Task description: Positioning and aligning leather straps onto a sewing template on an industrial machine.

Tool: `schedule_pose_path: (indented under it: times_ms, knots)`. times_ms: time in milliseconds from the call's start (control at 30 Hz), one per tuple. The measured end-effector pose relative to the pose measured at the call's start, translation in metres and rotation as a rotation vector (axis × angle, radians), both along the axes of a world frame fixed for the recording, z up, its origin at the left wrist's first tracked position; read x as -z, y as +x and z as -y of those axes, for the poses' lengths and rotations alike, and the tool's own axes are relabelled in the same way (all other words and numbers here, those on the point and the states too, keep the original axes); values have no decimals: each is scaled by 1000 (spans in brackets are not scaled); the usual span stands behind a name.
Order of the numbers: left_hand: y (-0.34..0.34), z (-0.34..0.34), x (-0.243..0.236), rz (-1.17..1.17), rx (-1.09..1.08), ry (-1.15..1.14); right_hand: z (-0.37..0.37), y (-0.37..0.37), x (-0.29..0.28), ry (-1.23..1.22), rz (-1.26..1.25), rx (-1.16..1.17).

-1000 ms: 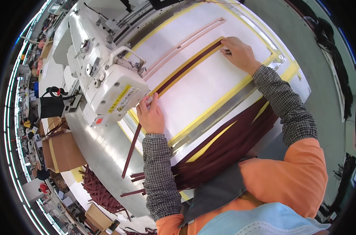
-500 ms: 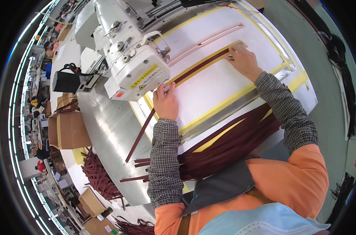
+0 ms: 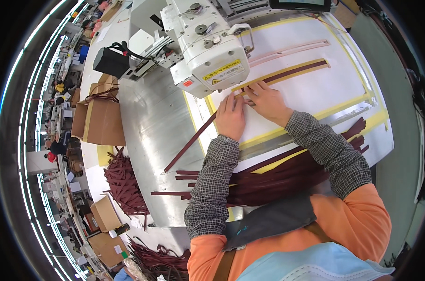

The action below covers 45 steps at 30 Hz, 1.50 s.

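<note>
A long maroon strap [image 3: 292,73] lies along a narrow yellow-edged slot on the white work plate [image 3: 306,96]. Its loose tail [image 3: 190,144] slants down to the left over the metal table. My left hand [image 3: 230,118] is closed on this strap just below the sewing machine head [image 3: 212,51], fingertips at the slot's near-left end. Right beside it, my right hand [image 3: 267,101] grips the same strap with bent fingers, at the slot's edge. Both hands nearly touch, and the fingers partly hide the strap between them.
A thick bundle of maroon straps [image 3: 278,182] lies across the table's front, close to my forearms. Left of the metal table [image 3: 147,126] stand a cardboard box [image 3: 100,122] and a heap of maroon strips [image 3: 123,180]. A pink-edged slot [image 3: 292,51] runs behind the strap.
My right hand has moved left along the strap from its far end to beside my left hand. My left hand stays near the machine head. The whole view has shifted.
</note>
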<state>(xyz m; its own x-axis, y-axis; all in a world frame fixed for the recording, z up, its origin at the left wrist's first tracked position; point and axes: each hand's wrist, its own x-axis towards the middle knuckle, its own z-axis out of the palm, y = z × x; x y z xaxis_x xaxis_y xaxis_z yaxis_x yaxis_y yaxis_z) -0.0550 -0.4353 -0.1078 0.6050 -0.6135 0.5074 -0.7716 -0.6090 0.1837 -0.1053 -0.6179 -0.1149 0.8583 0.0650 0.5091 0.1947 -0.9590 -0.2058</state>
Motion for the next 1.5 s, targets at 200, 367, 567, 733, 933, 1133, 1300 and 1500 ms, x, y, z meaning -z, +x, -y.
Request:
schedule_pose_path:
  times_ms: [200,367,567,733,933,1133,1300,1500]
  knots:
    - [0,-2,1,-15,-17,31,-2,4,-3,12,5,33]
    - [2,-3,3,-175,-8,50,-3,6,0,0,-12,50]
    - [0,-1,3,-158,-28,78,-1,6,0,16,-24,56]
    - [2,0,3,-164,-27,73,-1,8,-2,23,-60,63]
    - [8,6,-4,-160,-82,81,-2,8,-5,33,-51,28]
    - [16,7,-6,-90,-185,147,1,9,-8,58,-60,-2]
    - [17,-6,-5,-46,-207,192,32,-2,-8,-58,-70,64]
    - [22,-22,-3,-40,-194,168,68,-20,-16,-71,-142,194]
